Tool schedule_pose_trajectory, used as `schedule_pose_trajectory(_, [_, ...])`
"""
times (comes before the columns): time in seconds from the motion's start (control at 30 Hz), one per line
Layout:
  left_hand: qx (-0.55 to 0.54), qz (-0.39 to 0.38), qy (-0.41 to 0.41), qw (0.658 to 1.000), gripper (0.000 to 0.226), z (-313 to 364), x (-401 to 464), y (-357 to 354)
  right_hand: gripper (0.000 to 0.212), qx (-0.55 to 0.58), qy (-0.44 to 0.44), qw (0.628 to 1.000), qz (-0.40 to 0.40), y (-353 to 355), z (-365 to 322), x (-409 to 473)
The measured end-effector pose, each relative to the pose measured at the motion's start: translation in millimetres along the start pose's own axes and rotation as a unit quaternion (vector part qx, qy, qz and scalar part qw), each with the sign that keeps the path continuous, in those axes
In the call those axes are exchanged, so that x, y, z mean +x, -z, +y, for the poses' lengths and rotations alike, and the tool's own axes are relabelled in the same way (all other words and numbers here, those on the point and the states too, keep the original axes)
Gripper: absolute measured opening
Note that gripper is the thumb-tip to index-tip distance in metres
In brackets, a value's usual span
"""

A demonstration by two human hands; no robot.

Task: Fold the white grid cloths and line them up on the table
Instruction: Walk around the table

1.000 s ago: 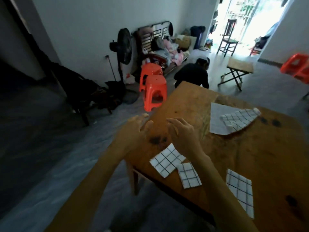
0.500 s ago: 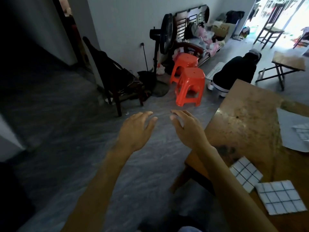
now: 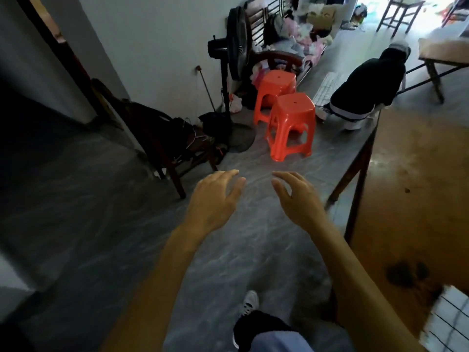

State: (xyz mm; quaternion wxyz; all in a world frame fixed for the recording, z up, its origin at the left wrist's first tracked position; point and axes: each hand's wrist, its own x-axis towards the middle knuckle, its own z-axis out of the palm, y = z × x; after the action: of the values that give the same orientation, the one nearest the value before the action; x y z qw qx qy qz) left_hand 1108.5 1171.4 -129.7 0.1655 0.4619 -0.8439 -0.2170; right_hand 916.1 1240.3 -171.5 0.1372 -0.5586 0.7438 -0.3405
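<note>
White grid cloth [image 3: 448,316]: one in view, blurred, lying on the near corner of the tabletop at the lower right edge of the picture; whether it is folded cannot be told.
Tabletop [image 3: 411,189]: worn brown wood with dark stains, filling the right side; two dark legs show under its left edge.
Floor [image 3: 106,224]: grey and streaked, taking up most of the view to the left of the tabletop.
Room: white wall at the back, a dark doorway at far left, bright daylight at the upper right.
Red plastic stools: two, one [image 3: 291,125] nearer and one [image 3: 275,90] just behind it, standing on the floor near the wall.
Standing fan [image 3: 236,41]: one, black, beside the stools by the wall.
Dark wooden chair [image 3: 165,138]: one, left of the fan, with dark things piled on it.
Bench [image 3: 286,29]: one against the wall, heaped with clothes and bags.
Crouching person [image 3: 365,87]: one, in a dark top, low on the floor beyond the far end of the tabletop.
Small folding table [image 3: 441,52]: one, at the upper right.
Left hand [image 3: 213,201]: out over the floor, palm down, holding nothing and touching nothing.
Left fingers [image 3: 225,176]: loosely spread, slightly bent.
Right hand [image 3: 297,199]: level with the left and near it, over the floor and left of the tabletop edge, holding nothing.
Right fingers [image 3: 284,175]: apart, gently curved, thumb held away from the rest.
Shoe [image 3: 250,302]: one, pale, on the floor below the hands, under a dark trouser leg.
</note>
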Motion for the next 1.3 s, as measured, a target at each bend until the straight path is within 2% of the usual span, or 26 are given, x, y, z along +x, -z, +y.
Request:
schedule_pose_trajectory(0.23, [-0.002,-0.042,-0.092,0.995,0.059,24.3,154.1,4.1,0.034,0.017,-0.052,0.995,0.085,22.4,22.3,117.3])
schedule_pose_trajectory(0.43, [-0.054,-0.096,-0.219,0.969,0.055,75.7,275.2,-35.7,0.036,-0.012,-0.171,0.968,0.182,79.3,78.7,160.9])
schedule_pose_trajectory(0.63, [-0.098,-0.181,-0.377,0.903,0.056,141.2,383.8,-89.2,0.039,-0.090,-0.330,0.900,0.270,121.8,126.1,181.7])
schedule_pose_trajectory(0.77, [-0.111,-0.250,-0.478,0.834,0.055,183.0,439.6,-106.0,0.039,-0.111,-0.418,0.828,0.356,138.2,122.9,205.6])
schedule_pose_trajectory(0.9, [-0.111,-0.269,-0.566,0.771,0.064,216.1,494.7,-108.5,0.042,-0.133,-0.463,0.791,0.378,146.6,111.6,242.7])
schedule_pose_trajectory(1.1, [-0.131,-0.297,-0.602,0.729,0.055,249.5,563.6,-130.3,0.042,-0.156,-0.503,0.752,0.396,158.9,132.3,294.2])
schedule_pose_trajectory(1.3, [-0.136,-0.311,-0.617,0.710,0.053,296.3,637.9,-189.5,0.043,-0.158,-0.518,0.733,0.412,178.7,205.6,356.7])
